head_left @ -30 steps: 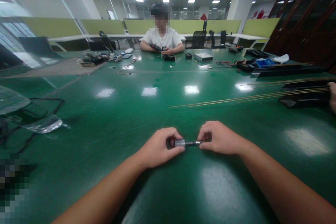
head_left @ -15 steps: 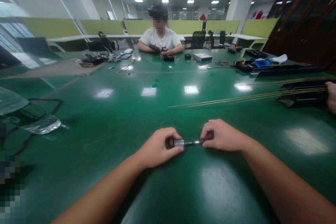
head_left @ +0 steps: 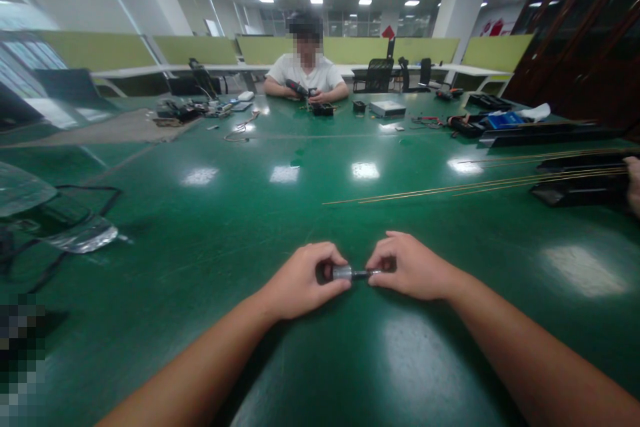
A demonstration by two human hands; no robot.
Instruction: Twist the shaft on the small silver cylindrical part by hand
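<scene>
Low on the green table [head_left: 210, 227], my two hands meet around a small metal part [head_left: 350, 273]: a silver cylinder with a thin dark shaft sticking out to the right. My left hand [head_left: 300, 280] is closed around the silver cylinder end. My right hand [head_left: 407, 267] pinches the dark shaft end with fingers curled. Only a short piece of the part shows between the hands.
Long thin brass rods [head_left: 450, 187] lie across the table ahead on the right, running to black trays [head_left: 580, 190]. A clear plastic piece and black wire frame [head_left: 65, 227] sit at left. Across the table a person [head_left: 306, 70] works with tools. Another person's hand [head_left: 634, 183] shows at the right edge.
My right hand has slid left along the shaft toward my left hand, so less of the part shows between them. My left hand has stayed put.
</scene>
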